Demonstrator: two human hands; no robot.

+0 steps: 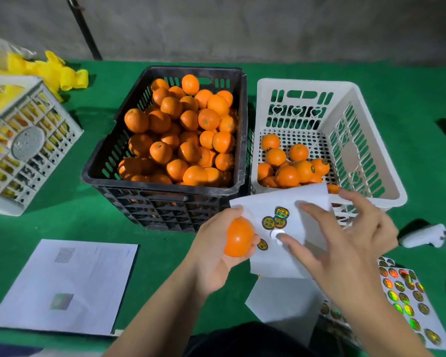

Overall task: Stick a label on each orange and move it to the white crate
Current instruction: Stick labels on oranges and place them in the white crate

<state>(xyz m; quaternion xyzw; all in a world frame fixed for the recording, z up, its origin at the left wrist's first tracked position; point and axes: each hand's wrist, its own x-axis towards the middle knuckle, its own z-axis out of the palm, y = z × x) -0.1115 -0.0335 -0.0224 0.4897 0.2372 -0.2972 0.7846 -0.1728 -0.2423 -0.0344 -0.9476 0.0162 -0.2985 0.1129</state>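
Hiding the near rim of the white crate [328, 140] behind a lifted label sheet [281, 228] (print on the labels too small to read). Gripping an orange [238, 237] in the left hand [216, 253], just left of the sheet and in front of the black crate [165, 197]; reaching onto the sheet with the right hand [345, 240], fingers spread and a fingertip [281, 237] touching a peeled white spot.

Single head-worn wide-angle view, looking forward and steeply down onto the green table [62, 215] from the person's side — both forearms enter from the bottom edge. The black crate [165, 199] and white crate [379, 176] sit mid-frame, close; a grey wall [242, 24] fills the top. Straight edges bow outward toward the margins.
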